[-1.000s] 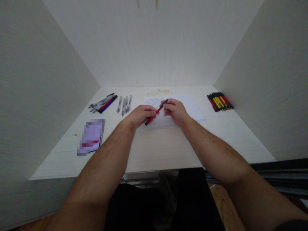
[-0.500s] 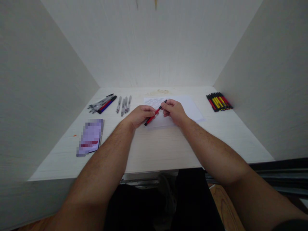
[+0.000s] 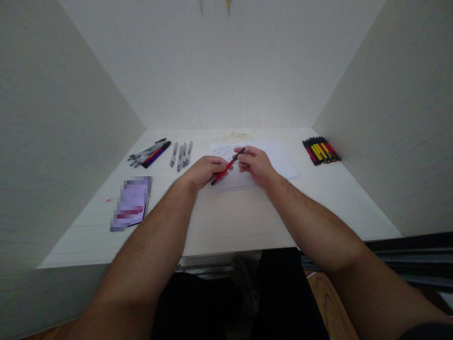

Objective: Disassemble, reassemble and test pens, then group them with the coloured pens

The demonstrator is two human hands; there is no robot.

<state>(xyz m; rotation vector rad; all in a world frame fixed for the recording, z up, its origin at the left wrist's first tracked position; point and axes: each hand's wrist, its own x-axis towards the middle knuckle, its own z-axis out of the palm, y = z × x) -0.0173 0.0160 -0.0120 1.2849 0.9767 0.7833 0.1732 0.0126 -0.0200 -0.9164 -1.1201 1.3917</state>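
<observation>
A red pen with black ends (image 3: 226, 169) slants between my two hands, its upper end pointing away to the right. My left hand (image 3: 205, 171) is closed on the red barrel, thumb on top. At the black upper end, the thumb and fingers of my right hand (image 3: 257, 164) pinch the pen. Beneath both hands lies white paper (image 3: 279, 160), with handwriting on its upper left part. Several clear pens (image 3: 180, 156) lie side by side to the left of my left hand.
A loose pile of clear, red, blue and black pens (image 3: 150, 153) lies farther left. Nearer me is a phone-like flat object (image 3: 133, 200), its surface pixelated. Red and yellow pens with black ends (image 3: 321, 150) form a row at the right. Panels enclose the white table (image 3: 233, 222).
The fingers of my right hand have shifted at the black end, leaving more of it showing. My left hand keeps its hold, and the pen has barely moved.
</observation>
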